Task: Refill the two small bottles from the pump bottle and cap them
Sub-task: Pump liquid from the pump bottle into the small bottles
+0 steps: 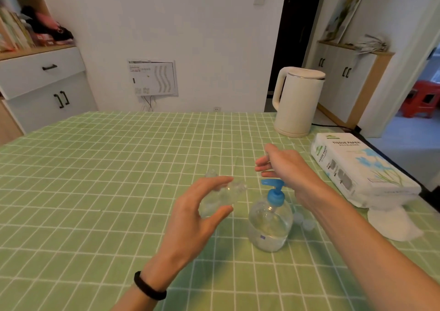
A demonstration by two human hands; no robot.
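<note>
Here we find both hands over the green checked surface (95, 167), and the layout looks arranged for convenience. The pump bottle (270, 225) stands upright near the middle, with its blue pump head (271, 184) and spout pointing left, towards where the small bottles are. We take that as deliberate, since the liquid would drop straight into a bottle held under the spout.

Our left hand (202, 213) is spread wide, thumb below and fingers above, and a small clear bottle (215, 202) sits in the gap between them. The glassy blur keeps us from telling whether skin touches plastic. We judge it to be reaching in to take hold. Another clear shape (211, 174) sits just beyond the fingertips and is probably the second small bottle, though it is too faint for us to be sure.

Our right hand (283, 167) hovers just beyond and above the pump head, fingers loosely straight and holding nothing. We read it as placed to come down on the pump.

The pale blue caps (304, 222) lie just to the right of the pump bottle, apart from the small bottles, so capping has not been done. Filling looks not yet begun either. A tissue pack (357, 167) lies at the right edge, handy for drips, and a white kettle (297, 101) stands beyond it.
</note>
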